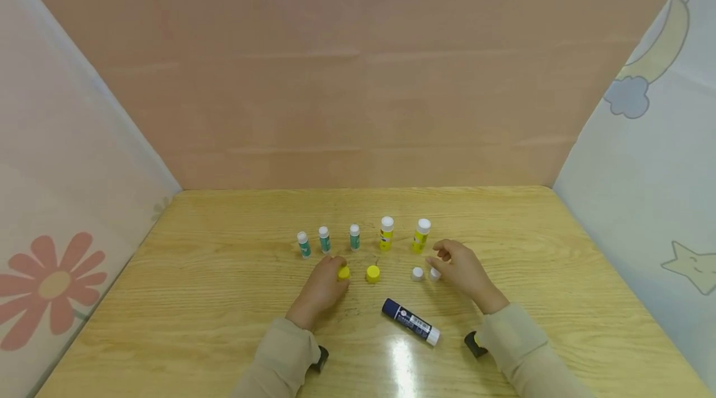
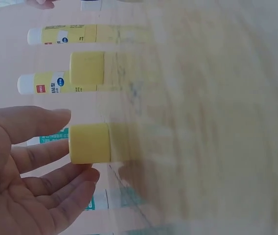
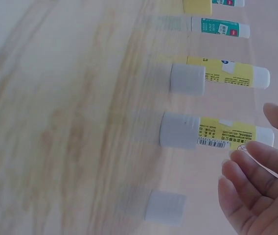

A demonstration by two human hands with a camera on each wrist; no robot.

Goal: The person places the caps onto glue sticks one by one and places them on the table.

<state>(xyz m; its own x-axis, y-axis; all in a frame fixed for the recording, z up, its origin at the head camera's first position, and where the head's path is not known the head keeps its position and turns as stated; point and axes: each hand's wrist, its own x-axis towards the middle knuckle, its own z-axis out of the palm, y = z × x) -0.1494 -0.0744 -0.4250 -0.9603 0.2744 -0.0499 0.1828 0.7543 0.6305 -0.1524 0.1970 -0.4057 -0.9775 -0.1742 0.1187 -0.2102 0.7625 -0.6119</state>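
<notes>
In the head view my left hand [image 1: 324,286] is at a yellow cap [image 1: 344,273]. The left wrist view shows thumb and fingers relaxed about that yellow cap [image 2: 90,143], the thumb apart from it. A second yellow cap [image 1: 373,273] stands to its right. My right hand [image 1: 463,268] hovers beside a white cap [image 1: 435,273], fingers loosely bent and holding nothing. Another white cap [image 1: 417,273] stands left of it. The right wrist view also shows a third white cap [image 3: 166,208], which the right hand seems to hide from the head camera.
Behind the caps stand several upright glue sticks: green-and-white ones [image 1: 324,240] at left, and two yellow ones with white tops, one left [image 1: 386,234] and one right [image 1: 422,236]. A dark blue glue stick [image 1: 411,321] with a white end lies between my forearms. Fabric walls enclose the table.
</notes>
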